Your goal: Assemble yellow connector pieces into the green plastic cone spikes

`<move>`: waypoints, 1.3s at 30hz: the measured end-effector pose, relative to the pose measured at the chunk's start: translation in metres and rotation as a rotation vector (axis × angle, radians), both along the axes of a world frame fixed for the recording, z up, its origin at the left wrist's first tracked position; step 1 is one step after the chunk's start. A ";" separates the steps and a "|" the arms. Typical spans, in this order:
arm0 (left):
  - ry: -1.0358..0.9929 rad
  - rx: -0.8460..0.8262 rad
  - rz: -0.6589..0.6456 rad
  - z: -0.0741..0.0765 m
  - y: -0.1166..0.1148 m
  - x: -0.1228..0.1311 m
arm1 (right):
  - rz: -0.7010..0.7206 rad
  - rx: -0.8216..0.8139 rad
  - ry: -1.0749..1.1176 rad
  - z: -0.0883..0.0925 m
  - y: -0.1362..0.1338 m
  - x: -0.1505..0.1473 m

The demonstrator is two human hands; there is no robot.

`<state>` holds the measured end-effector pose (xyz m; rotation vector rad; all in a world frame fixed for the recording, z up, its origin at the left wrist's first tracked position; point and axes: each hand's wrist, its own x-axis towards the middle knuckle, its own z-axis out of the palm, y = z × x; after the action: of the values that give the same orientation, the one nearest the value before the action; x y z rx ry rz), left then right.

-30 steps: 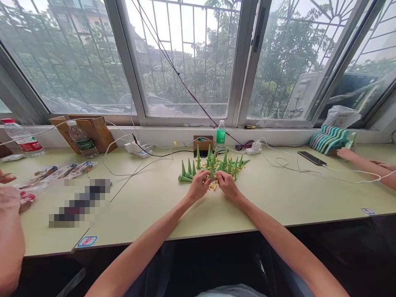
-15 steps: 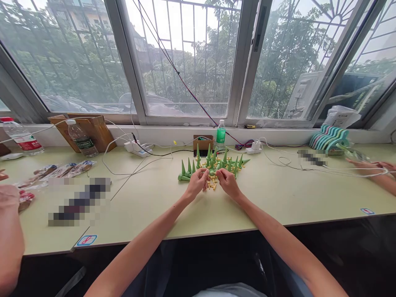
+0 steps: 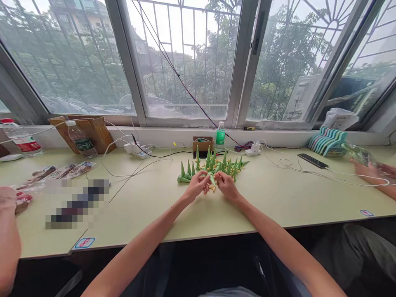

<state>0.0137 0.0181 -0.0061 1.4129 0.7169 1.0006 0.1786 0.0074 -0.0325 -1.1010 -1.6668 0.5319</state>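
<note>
A cluster of small green cones (image 3: 216, 163) stands on the pale green table (image 3: 161, 202), mixed with little yellow pieces (image 3: 213, 187). My left hand (image 3: 197, 186) and my right hand (image 3: 227, 185) meet just in front of the cluster. Both are pinched on one green cone (image 3: 212, 179) held between them, lying roughly sideways. Two more cones (image 3: 185, 175) stand and lie at the left edge of the cluster.
A small brown box (image 3: 203, 145), a green bottle (image 3: 220, 136), a power strip (image 3: 137, 151) and trailing cables sit behind the cones. Water bottles (image 3: 81, 140) and wrapped packets (image 3: 58, 171) lie left. A phone (image 3: 313, 161) and stacked coloured hangers (image 3: 328, 140) lie right. Other people's arms (image 3: 371, 173) reach in at both sides.
My hands have stayed at the cluster, shifting slightly while turning the green cone between them. The person on the right has drawn a hand back from the hangers, holding a clear bag.
</note>
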 end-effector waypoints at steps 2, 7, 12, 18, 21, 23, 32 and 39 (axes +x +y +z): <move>0.006 0.032 -0.003 -0.002 0.001 0.000 | -0.012 0.009 -0.010 0.000 0.001 0.000; 0.066 0.141 0.002 -0.007 0.004 -0.001 | -0.025 -0.010 -0.022 0.002 0.000 -0.001; 0.113 0.247 0.018 -0.011 0.004 -0.001 | -0.007 -0.050 -0.004 0.002 0.000 -0.002; 0.210 0.332 0.060 -0.011 0.000 -0.001 | -0.018 -0.057 0.015 0.000 0.001 -0.001; 0.261 0.383 0.090 -0.011 -0.001 0.000 | -0.028 -0.059 0.018 0.000 0.001 -0.002; 0.297 0.424 0.105 -0.012 -0.001 0.000 | -0.032 -0.065 0.025 0.000 0.001 -0.002; 0.270 0.436 0.161 -0.001 -0.006 0.002 | -0.011 -0.087 0.161 0.001 0.002 -0.007; 0.184 0.309 0.133 -0.006 0.000 0.003 | 0.020 -0.046 0.286 0.001 0.003 -0.009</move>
<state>0.0167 0.0184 -0.0125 1.7609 0.8251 1.1297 0.1697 0.0106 -0.0319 -0.9909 -1.4231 0.7095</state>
